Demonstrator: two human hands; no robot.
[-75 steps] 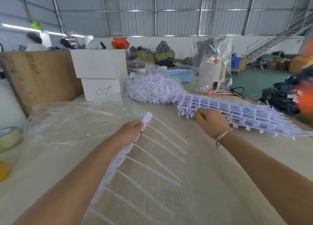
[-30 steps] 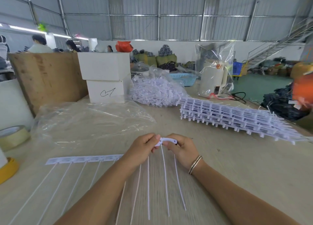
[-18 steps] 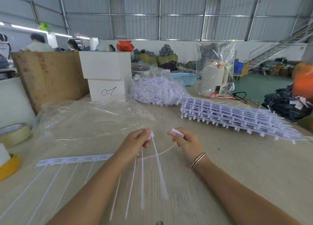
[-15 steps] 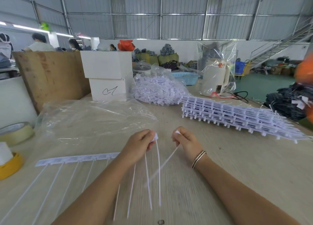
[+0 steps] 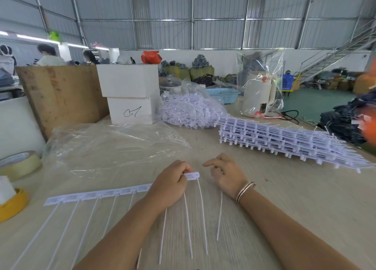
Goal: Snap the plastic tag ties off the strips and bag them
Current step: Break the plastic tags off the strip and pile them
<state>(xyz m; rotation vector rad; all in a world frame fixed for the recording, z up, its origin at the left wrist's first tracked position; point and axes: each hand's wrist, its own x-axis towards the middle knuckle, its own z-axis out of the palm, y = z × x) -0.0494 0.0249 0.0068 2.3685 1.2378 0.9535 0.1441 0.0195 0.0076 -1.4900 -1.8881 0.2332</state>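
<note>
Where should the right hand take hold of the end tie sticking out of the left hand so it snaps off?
Probably by its flat head, pinched from the right, where it juts free past the left hand. The thin tail hangs toward the person and would likely just flex. The right hand sits just beside it.

Both forearms bare, no sleeves in view. Right wrist has thin bangles, metallic, silver w/ a coppery tint, approx. two or three stacked close together. Left hand and right hand w/o gloves or rings visible.
</note>
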